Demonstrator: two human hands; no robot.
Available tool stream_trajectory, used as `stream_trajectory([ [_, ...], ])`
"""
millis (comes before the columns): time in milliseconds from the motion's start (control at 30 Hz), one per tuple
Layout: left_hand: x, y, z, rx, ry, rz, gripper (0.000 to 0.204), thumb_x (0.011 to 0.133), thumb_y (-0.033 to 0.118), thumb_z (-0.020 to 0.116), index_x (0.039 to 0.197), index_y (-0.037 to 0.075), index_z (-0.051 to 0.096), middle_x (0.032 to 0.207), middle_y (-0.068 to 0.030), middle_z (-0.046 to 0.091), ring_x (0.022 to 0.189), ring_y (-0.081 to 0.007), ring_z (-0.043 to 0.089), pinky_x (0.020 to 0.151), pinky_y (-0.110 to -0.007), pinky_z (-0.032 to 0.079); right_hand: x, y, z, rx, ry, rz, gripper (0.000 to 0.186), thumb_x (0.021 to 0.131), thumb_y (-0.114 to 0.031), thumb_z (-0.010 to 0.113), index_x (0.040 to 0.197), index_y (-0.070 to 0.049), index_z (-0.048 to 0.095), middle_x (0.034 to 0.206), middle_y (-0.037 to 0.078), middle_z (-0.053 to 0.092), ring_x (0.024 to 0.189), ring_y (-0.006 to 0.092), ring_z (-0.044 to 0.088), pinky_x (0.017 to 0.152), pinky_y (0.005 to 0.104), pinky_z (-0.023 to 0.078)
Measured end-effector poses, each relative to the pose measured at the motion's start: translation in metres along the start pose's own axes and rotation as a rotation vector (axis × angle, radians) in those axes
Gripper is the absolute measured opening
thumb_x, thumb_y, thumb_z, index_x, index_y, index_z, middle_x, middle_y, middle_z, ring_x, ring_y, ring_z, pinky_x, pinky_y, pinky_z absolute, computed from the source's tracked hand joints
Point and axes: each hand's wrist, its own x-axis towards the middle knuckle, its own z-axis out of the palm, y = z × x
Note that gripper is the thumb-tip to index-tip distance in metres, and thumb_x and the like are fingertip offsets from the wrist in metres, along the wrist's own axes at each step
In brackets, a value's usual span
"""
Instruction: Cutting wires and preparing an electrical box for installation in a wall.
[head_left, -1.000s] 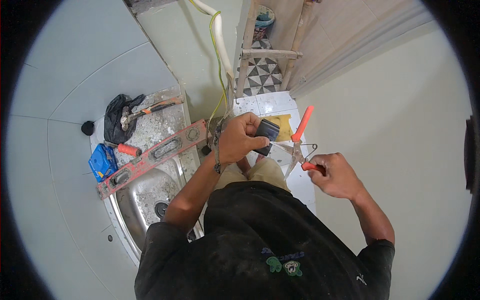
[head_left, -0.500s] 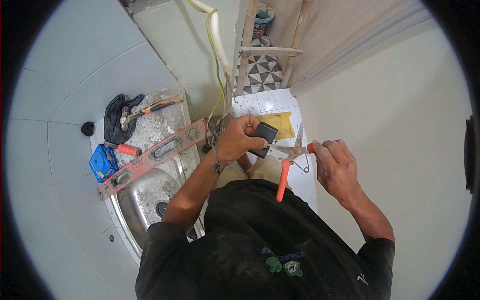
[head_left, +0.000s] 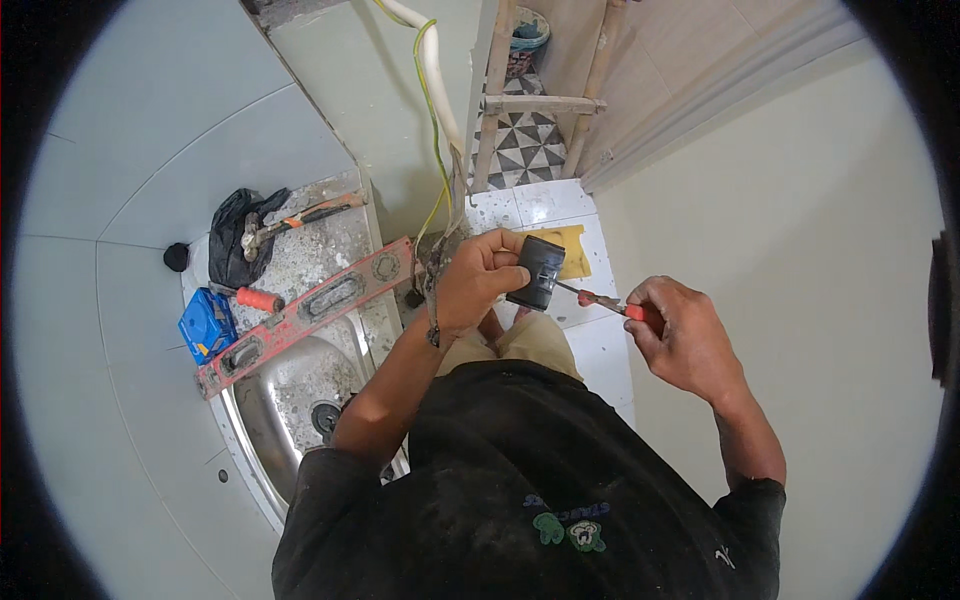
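Note:
My left hand (head_left: 480, 282) grips a small black rectangular piece (head_left: 541, 265), thumb across its near face and fingers behind. A small shiny detail shows at the piece's middle; its exact kind is unclear. In my right hand (head_left: 685, 335) is a pair of red-handled snips (head_left: 603, 302), closed round the grip and seen edge-on. The tip of the snips points left and reaches the right side of the black piece, seemingly touching it. My fingers hide part of the handles.
Left of me, a red spirit level (head_left: 325, 305) lies across a dirty steel sink (head_left: 285, 385). A hammer (head_left: 290, 225), a black plastic bag (head_left: 232, 240), a red roll (head_left: 260, 299) and a blue pack (head_left: 208, 325) lie around it. Ahead stand a wooden ladder (head_left: 540, 104) and a bucket (head_left: 527, 40); wires (head_left: 436, 130) hang nearby.
The snips have turned from a spread, flat view to edge-on, their tip now at the black piece. That piece has turned to show its face, and my right hand has shifted slightly.

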Motion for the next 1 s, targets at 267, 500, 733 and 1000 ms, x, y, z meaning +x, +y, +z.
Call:
stream_trajectory([
  [267,-0.009,0.011,0.007,0.233,0.022,0.062,0.027,0.080,-0.006,0.061,0.106,-0.004,0.055,0.095,-0.0109,0.070,0.083,-0.0107,0.065,0.075,-0.027,0.055,0.003,0.005,-0.013,0.087,-0.192,-0.018,0.014,0.082,-0.002,0.059,0.094,0.003,0.064,0.077,0.017,0.063,0.063,0.0255,0.061,0.061,0.0344,0.048],
  [500,-0.013,0.011,0.004,0.202,0.009,0.099,0.025,0.081,-0.007,0.062,0.105,-0.004,0.054,0.098,-0.0119,0.069,0.085,-0.0105,0.065,0.076,-0.027,0.055,0.000,0.014,-0.005,0.370,-0.258,0.220,0.015,0.083,-0.003,0.061,0.097,0.000,0.063,0.073,0.010,0.062,0.059,0.0180,0.057,0.058,0.0319,0.047],
  [733,-0.014,0.020,0.004,0.235,0.021,0.138,0.025,0.084,-0.003,0.064,0.107,-0.003,0.054,0.099,-0.0094,0.068,0.087,-0.0108,0.064,0.077,-0.028,0.054,-0.006,0.025,0.006,0.134,0.043,-0.091,0.019,0.079,-0.001,0.070,0.097,-0.001,0.065,0.071,0.010,0.061,0.060,0.0197,0.057,0.059,0.0308,0.048],
  [1000,-0.016,0.023,0.012,0.253,-0.019,0.196,0.022,0.086,-0.002,0.064,0.106,-0.003,0.054,0.097,-0.0089,0.068,0.087,-0.0096,0.063,0.078,-0.026,0.053,0.000,0.044,0.028,0.217,-0.040,0.101,0.015,0.093,-0.014,0.059,0.094,0.000,0.064,0.065,0.012,0.058,0.062,0.0185,0.059,0.058,0.0329,0.048],
])
